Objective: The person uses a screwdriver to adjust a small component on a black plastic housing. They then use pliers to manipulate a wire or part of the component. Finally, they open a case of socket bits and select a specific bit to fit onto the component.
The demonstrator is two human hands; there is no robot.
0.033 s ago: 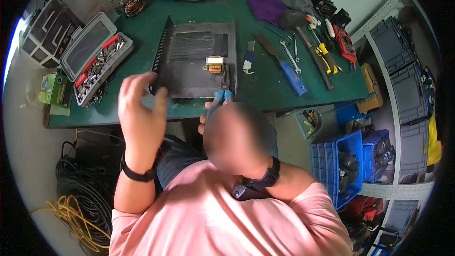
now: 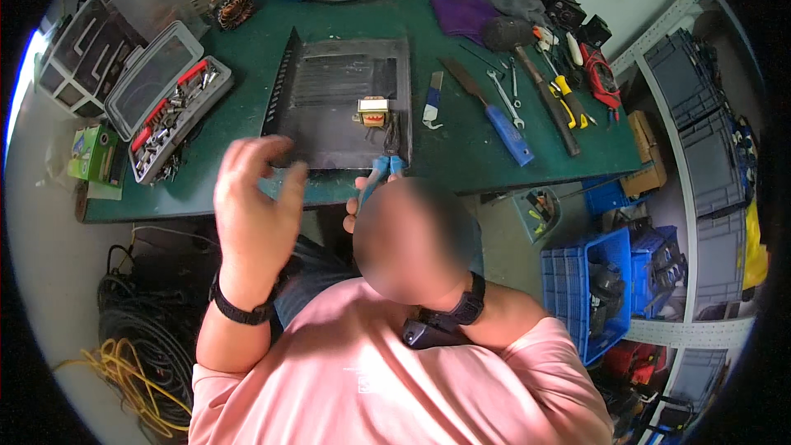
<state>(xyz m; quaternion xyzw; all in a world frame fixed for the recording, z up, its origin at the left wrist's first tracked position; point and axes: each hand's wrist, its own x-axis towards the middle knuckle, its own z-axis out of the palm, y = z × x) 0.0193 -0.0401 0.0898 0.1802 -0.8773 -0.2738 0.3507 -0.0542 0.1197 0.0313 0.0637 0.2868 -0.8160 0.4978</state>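
A black metal tray-like panel [image 2: 329,136] lies flat on the green bench, with a slotted edge along its left side. On its right part sits a small transformer [image 2: 373,114] with a yellow body, a white top and a bit of red. Raised and unsupported near the panel's front left corner, my left hand [image 2: 254,194] has its fingers apart and holds nothing. Blue-handled pliers [image 2: 379,171] reach over the panel's front edge, their dark jaws beside the transformer. Fingers of my right hand [image 2: 354,208] wrap the handles; a blurred patch hides the rest of that hand.
To the left is an open socket set case [image 2: 185,107], beside a green box [image 2: 92,155]. A utility knife [image 2: 432,99], blue-handled scraper [image 2: 503,128], wrenches [image 2: 507,99] and hammer [image 2: 544,91] lie to the right. Blue crates [image 2: 568,280] stand below the bench.
My left hand has shifted a little to the right and back toward me, off the panel's corner. The pliers and transformer look unmoved.
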